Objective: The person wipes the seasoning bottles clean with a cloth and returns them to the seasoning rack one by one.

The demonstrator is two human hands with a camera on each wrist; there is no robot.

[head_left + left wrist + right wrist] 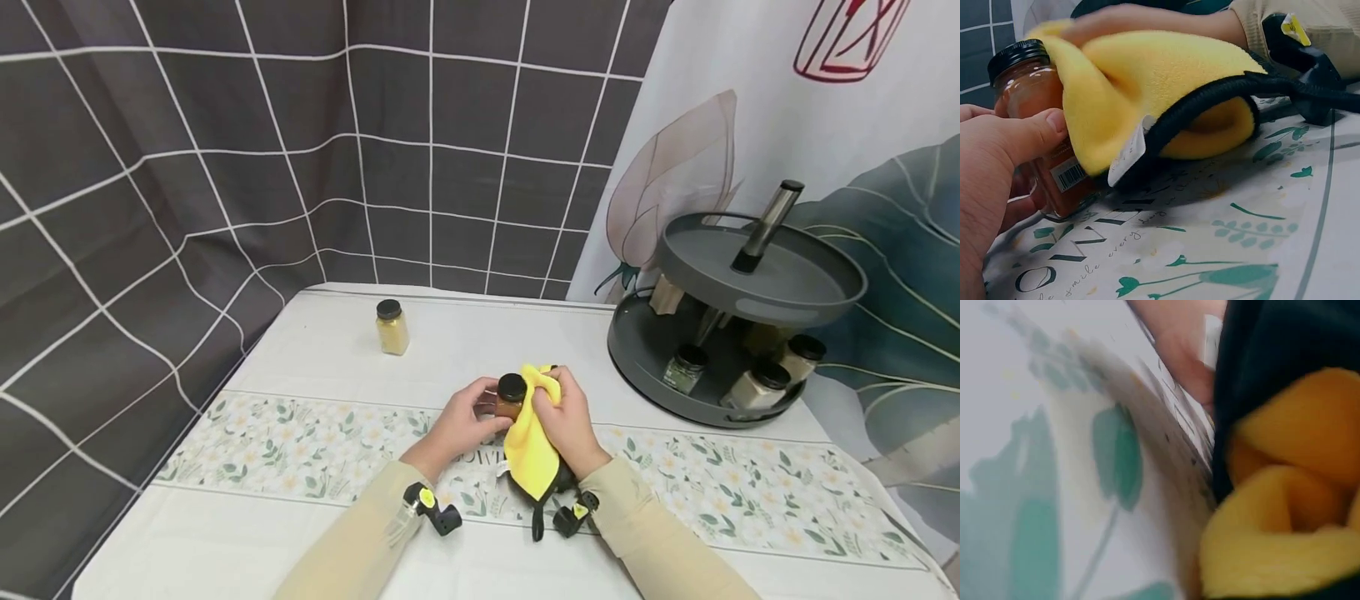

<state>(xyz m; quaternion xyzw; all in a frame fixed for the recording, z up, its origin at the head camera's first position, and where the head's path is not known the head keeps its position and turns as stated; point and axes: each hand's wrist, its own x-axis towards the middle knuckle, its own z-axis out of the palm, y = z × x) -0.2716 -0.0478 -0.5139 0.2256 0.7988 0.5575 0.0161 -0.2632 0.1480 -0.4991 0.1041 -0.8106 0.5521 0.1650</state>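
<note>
A glass spice jar (1041,94) with a black lid and orange-brown contents stands slightly tilted in the left wrist view. My left hand (463,425) grips it, with the thumb across its front and a barcode label below. My right hand (567,421) holds a yellow cloth (531,454) with black edging against the jar's right side. In the left wrist view the cloth is bunched and a white tag hangs from its edge. The right wrist view shows mostly yellow folds (1272,562); the right fingers are hidden there.
A jar of pale yellow powder (392,329) stands at the back left of the table. On the right is a two-tier grey turntable rack (637,358) with several black-lidded jars on its lower tier. A floral runner (300,450) crosses the white table (225,533).
</note>
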